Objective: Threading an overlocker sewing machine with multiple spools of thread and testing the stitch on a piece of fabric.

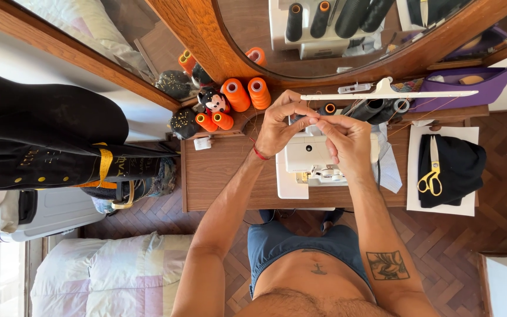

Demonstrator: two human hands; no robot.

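Observation:
My left hand [278, 124] and my right hand [347, 140] are raised together over a white sewing machine [307, 159] on a wooden table [218, 176]. Their fingertips meet and pinch a thin thread [319, 116] between them. A red band sits on my left wrist. Dark thread cones [371, 108] stand just behind the machine, past my right hand.
Orange thread cones [243, 93] and a small toy figure [213, 101] stand at the table's back left. Yellow-handled scissors [432, 176] lie on black fabric [454, 170] at the right. A purple pouch [459, 88], a mirror and a black garment [42, 141] surround the table.

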